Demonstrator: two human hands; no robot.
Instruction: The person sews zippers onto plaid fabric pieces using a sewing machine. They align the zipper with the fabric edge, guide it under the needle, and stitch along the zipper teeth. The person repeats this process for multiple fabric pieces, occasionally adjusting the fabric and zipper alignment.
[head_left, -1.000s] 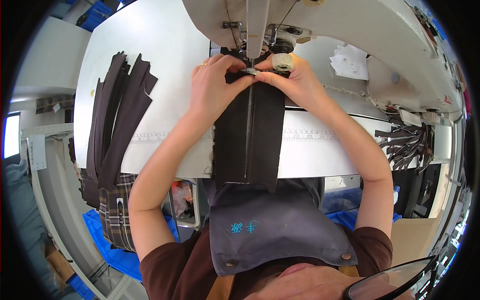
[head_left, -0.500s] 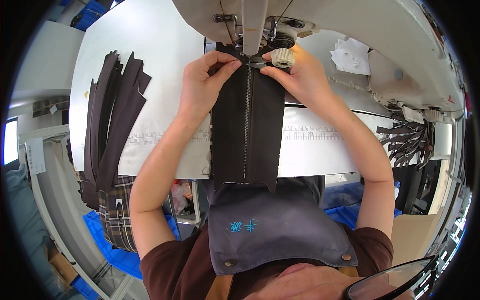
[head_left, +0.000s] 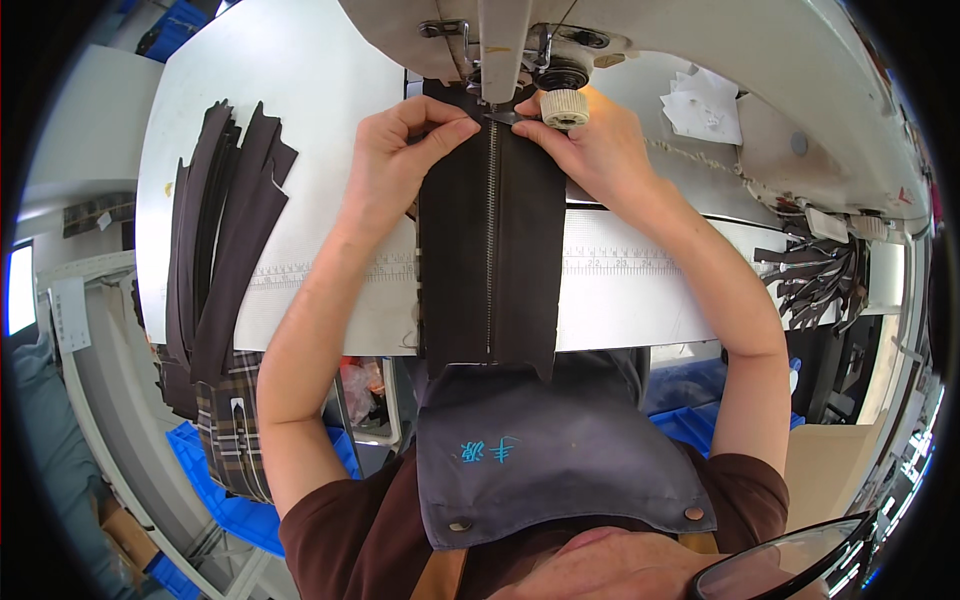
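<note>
A dark brown fabric piece [head_left: 460,260] with a metal zipper [head_left: 491,240] down its middle lies lengthwise under the sewing machine head [head_left: 500,50]. Its near end hangs over the table edge onto my apron. My left hand [head_left: 405,150] is pinched, thumb against forefinger, just left of the zipper by the machine's foot; what sits between the fingertips is too small to make out. From the other side my right hand [head_left: 590,140] grips a small pointed metal tool [head_left: 500,117], its tip across the zipper. A white ribbed knob hides part of this hand.
Several dark fabric strips [head_left: 225,230] lie on the table's left, drooping over its edge above plaid fabric [head_left: 228,425]. At right are a bundle of zipper strips [head_left: 825,280] and white paper scraps [head_left: 700,107]. A printed ruler [head_left: 640,262] crosses the white table. Blue bins [head_left: 230,500] stand below.
The metal tool's tip has shifted slightly left and up over the zipper. My left hand has moved slightly left, still pinched. The fabric lies nearly as before.
</note>
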